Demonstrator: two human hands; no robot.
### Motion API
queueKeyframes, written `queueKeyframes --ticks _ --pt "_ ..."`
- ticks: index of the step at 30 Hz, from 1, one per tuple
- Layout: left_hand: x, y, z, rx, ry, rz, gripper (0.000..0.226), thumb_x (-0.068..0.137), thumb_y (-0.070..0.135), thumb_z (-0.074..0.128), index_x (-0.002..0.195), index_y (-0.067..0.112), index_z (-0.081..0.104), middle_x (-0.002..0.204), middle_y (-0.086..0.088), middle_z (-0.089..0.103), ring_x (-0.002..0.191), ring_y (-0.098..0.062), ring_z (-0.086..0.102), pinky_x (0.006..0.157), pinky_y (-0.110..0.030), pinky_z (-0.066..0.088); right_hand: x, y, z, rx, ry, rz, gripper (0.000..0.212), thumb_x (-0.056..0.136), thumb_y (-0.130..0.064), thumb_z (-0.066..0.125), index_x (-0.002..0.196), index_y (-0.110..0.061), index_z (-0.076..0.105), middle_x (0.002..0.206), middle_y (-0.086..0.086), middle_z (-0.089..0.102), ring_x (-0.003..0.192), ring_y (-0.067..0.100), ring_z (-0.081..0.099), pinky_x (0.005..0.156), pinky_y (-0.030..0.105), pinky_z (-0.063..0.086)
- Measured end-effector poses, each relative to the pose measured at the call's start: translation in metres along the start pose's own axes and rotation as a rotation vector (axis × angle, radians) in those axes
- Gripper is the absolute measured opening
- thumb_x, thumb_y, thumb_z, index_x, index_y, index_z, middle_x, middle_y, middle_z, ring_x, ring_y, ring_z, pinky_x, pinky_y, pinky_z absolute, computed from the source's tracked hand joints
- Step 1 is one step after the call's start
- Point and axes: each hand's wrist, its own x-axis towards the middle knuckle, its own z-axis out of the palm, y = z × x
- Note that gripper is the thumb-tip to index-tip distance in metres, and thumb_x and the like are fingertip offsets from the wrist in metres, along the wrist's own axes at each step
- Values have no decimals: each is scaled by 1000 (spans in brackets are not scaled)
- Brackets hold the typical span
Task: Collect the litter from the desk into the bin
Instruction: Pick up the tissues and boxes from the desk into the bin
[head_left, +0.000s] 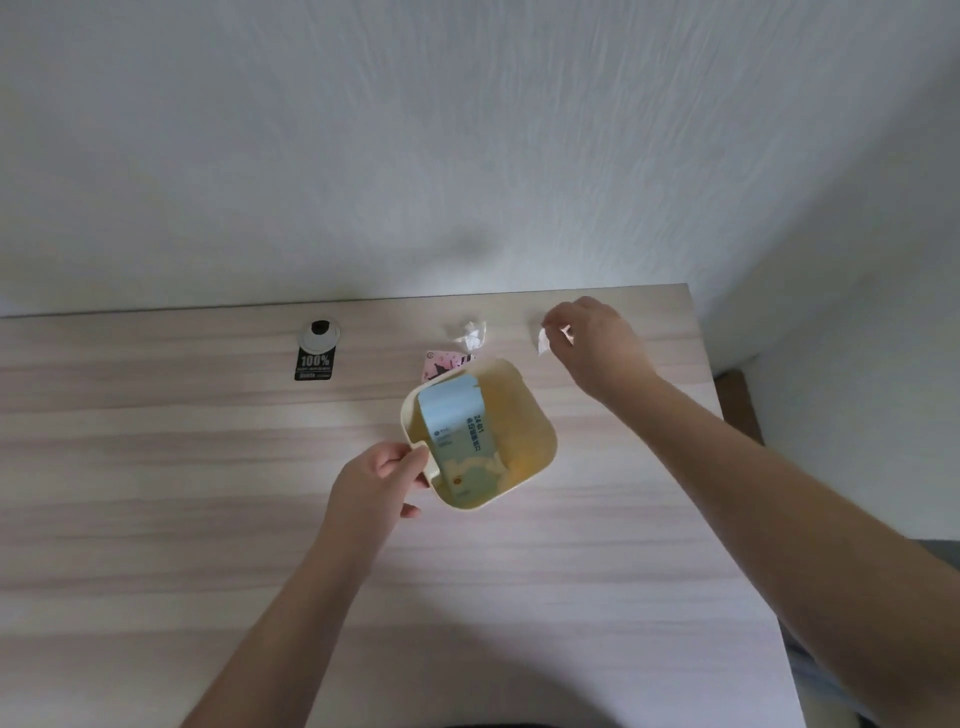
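left hand (382, 475) gripping bin (524, 415), right hand (597, 343) pinching scrap (542, 340)

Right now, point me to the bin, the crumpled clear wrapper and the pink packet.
bin (540, 415), head view, on its right rim.
crumpled clear wrapper (470, 335), head view, on its middle.
pink packet (441, 362), head view, on the part showing beyond the bin.

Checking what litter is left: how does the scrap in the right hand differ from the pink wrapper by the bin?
The scrap is white; the pink wrapper is printed. The scrap is pinched in the right hand, while the wrapper lies on the desk, partly hidden behind the bin. The scrap looks smaller. Neither is in the bin yet.
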Motion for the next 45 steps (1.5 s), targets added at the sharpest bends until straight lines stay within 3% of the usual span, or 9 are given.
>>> queueKeyframes --ticks 7,13,17,22,27,31,34,40,45 --pt "3 7 -10 -10 52 -8 12 93 22 62 83 24 66 81 2 74 67 4 70 59 -29 58 54 33 58 -291 -362 178 50 90 -12 47 138 -22 42 137 14 42 120 37 46 98 44 43" --pt "3 1 -16 0 61 -21 12 93 22 62 85 20 70 69 9 72 61 5 67 56 -28 56 43 50 97 -260 -431 274 50 81 -5 58 127 -23 49 146 5 32 129 31 32 98 43 37" --pt "1 -6 -19 -24 65 -54 16 94 20 60 81 21 68 71 4 69 61 1 66 59 -30 56 31 61 103 -278 -295 244 39 85 -3 56 122 -18 55 131 8 45 119 31 42 93 43 43" --pt "-3 -14 -17 -41 57 -96 13 94 21 60 84 19 69 74 -1 70 69 -8 66 60 -30 56 15 68 90 -178 -297 249 20 88 -9 52 99 -12 68 111 12 60 102 34 58 78 35 46" --pt "-6 -18 -16 -31 52 -101 15 94 22 58 83 22 68 82 -3 72 77 -10 69 62 -32 58 -8 45 62 145 -265 304 11 79 -12 60 88 -18 63 84 3 70 82 25 64 65 32 50" --pt "-7 -18 -15 -25 54 -101 12 94 24 60 87 20 69 85 -3 73 83 -14 70 61 -31 57 -30 -1 24 269 -123 151 11 81 -14 68 89 -16 61 74 -11 62 70 9 60 60 15 45" --pt "-7 -17 -15 -19 48 -104 14 93 26 60 82 24 68 85 -4 74 86 -20 70 64 -34 59 -49 -36 -1 361 -156 23 15 78 -10 72 86 -18 62 73 -17 62 63 -5 58 58 6 42" --pt "-2 -16 -18 -9 0 -86 11 93 28 61 87 22 68 88 -5 75 90 -21 72 62 -31 58 -62 -61 -2 235 -381 -180 23 75 -19 77 94 -24 67 89 -11 66 71 4 63 65 19 48" --pt "6 -18 -26 -23 -14 -76 11 93 27 61 89 20 69 90 -7 76 91 -20 73 60 -31 56 -56 -65 -1 281 -363 -212 26 75 -31 78 98 -23 67 92 -8 63 71 11 62 69 24 51"
